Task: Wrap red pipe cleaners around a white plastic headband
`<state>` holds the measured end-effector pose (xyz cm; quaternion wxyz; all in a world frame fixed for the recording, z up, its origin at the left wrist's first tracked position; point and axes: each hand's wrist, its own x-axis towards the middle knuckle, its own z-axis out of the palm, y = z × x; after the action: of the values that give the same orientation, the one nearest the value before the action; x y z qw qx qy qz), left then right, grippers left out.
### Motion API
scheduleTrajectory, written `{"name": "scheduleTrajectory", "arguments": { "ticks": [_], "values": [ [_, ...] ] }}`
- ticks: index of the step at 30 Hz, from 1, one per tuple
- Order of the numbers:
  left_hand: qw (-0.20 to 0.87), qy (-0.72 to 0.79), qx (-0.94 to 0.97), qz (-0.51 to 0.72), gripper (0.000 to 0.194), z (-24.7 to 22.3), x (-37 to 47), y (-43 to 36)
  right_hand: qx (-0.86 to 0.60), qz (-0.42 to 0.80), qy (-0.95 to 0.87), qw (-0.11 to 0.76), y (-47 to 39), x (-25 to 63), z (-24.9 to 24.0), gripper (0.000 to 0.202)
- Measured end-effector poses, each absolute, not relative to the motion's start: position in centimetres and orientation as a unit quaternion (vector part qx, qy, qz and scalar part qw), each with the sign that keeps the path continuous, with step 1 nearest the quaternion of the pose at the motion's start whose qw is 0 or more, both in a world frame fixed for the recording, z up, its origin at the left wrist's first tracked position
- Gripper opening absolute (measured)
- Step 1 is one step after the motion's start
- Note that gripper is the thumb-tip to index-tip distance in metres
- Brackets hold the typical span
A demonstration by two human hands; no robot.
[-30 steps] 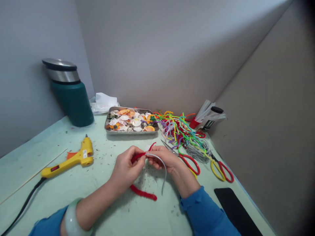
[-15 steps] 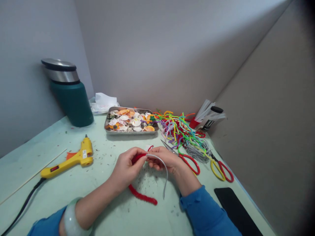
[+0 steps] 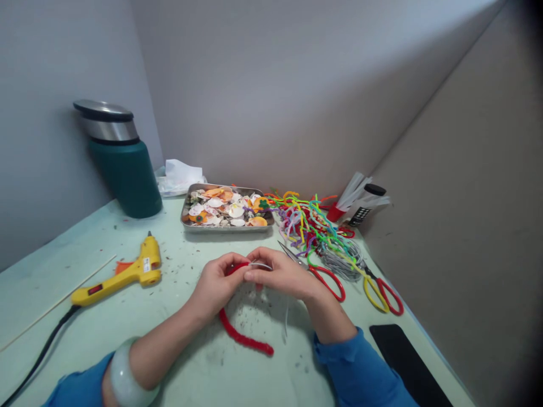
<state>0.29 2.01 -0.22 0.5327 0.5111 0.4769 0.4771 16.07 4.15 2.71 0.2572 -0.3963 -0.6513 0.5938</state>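
Observation:
A curved red pipe cleaner (image 3: 246, 339) runs up from the table into my left hand (image 3: 216, 284), which pinches it between thumb and fingers. At the pinch a thin pale wire (image 3: 261, 264) comes out of the red fuzz. My right hand (image 3: 278, 272) grips this wire close beside the left fingertips, and the wire's loose end hangs below the palm. The two hands nearly touch above the middle of the table. Just right of my right hand lie red-handled scissors (image 3: 326, 282).
Shells fill a metal tray (image 3: 227, 229) at the back. Beside it lies a heap of coloured pipe cleaners (image 3: 309, 223). A yellow glue gun (image 3: 127, 277) and thin stick (image 3: 59, 302) lie left, before a green bottle (image 3: 125, 178). More scissors (image 3: 384, 294) and a black flat object (image 3: 407, 362) are right.
My right hand has turned palm-down and closed its fingers over the pale wire beside the left fingertips. My left hand keeps its pinch on the red pipe cleaner.

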Motion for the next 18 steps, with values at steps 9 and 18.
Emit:
{"name": "scheduleTrajectory", "arguments": {
  "ticks": [9,18],
  "values": [
    [0.676,0.405,0.405,0.465,0.023,-0.03,0.06,1.78,-0.426,0.617,-0.630,0.202,4.13,16.73,3.26,0.019],
    [0.652,0.438,0.391,0.480,0.025,-0.72,0.04,2.40,-0.446,0.564,-0.664,0.205,4.35,16.93,2.73,0.013]
  ]
}}
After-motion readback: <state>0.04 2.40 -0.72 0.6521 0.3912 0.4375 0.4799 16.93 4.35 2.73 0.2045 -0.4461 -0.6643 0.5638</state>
